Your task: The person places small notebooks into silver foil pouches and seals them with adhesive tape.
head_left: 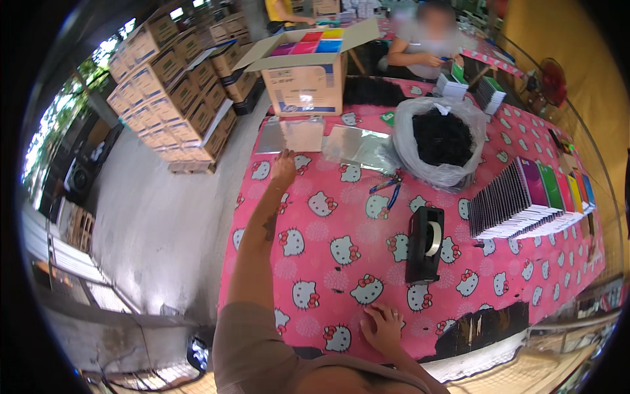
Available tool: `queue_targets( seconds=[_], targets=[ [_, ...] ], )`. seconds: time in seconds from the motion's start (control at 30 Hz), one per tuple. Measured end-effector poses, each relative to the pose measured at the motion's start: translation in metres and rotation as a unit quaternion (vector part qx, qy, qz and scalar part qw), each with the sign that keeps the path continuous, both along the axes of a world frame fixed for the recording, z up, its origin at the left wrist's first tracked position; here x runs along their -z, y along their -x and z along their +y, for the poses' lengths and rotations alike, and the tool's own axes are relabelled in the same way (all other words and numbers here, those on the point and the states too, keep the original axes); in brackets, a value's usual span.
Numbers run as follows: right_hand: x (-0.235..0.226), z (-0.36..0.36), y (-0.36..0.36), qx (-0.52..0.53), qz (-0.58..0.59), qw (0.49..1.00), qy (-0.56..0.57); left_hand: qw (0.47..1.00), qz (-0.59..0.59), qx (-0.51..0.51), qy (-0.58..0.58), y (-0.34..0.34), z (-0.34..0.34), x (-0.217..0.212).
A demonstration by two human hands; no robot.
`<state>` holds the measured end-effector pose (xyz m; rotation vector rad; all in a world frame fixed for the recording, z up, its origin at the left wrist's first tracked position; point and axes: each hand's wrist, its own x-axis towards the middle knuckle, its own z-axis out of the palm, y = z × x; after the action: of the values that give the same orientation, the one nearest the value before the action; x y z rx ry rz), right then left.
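My left hand (284, 169) reaches forward over the pink table, its fingertips drawn together at the near edge of a clear plastic sleeve (306, 136). A second pile of clear plastic sleeves (359, 147) lies just right of it. Close to my body, my right hand (382, 329) rests on the tablecloth with its fingers apart and nothing in it. Between the hands and to the right stands a black tape dispenser (417, 253) with a roll of tape. Blue-handled pliers (392, 189) lie beyond it.
An open carton (303, 88) of colourful notebooks stands at the far left of the table. A plastic bag (408, 141) of black material sits right of the sleeves. Stacked notebooks (508, 203) stand at right. Across the table a person (420, 49) handles notebooks. Boxes (174, 98) are piled on the floor.
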<state>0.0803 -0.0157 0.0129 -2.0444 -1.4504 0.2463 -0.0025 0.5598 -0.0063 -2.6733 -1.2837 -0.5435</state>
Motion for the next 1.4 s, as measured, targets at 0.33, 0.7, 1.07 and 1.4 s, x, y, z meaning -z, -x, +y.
queue_targets(
  seconds=[0.33, 0.7, 1.07, 1.4],
  targets=[
    [0.0, 0.0, 0.0, 0.012, 0.003, 1.0, 0.017, 0.993, 0.11, -0.009, -0.029, -0.028, 0.008, 0.006],
    [0.047, 0.004, -0.016, 0.078, 0.47, 0.852, -0.219, 0.812, -0.352, 0.091, 0.456, 0.055, -0.353, -0.1],
    [-0.019, -0.101, 0.009, 0.152, 0.668, 0.666, -0.295, 0.621, -0.291, 0.307, 0.66, 0.118, -0.546, -0.122],
    [0.007, -0.297, -0.045, 0.307, 0.622, 0.666, -0.275, 0.754, -0.359, -0.109, -0.539, 0.233, -0.474, -0.382]
  ],
)
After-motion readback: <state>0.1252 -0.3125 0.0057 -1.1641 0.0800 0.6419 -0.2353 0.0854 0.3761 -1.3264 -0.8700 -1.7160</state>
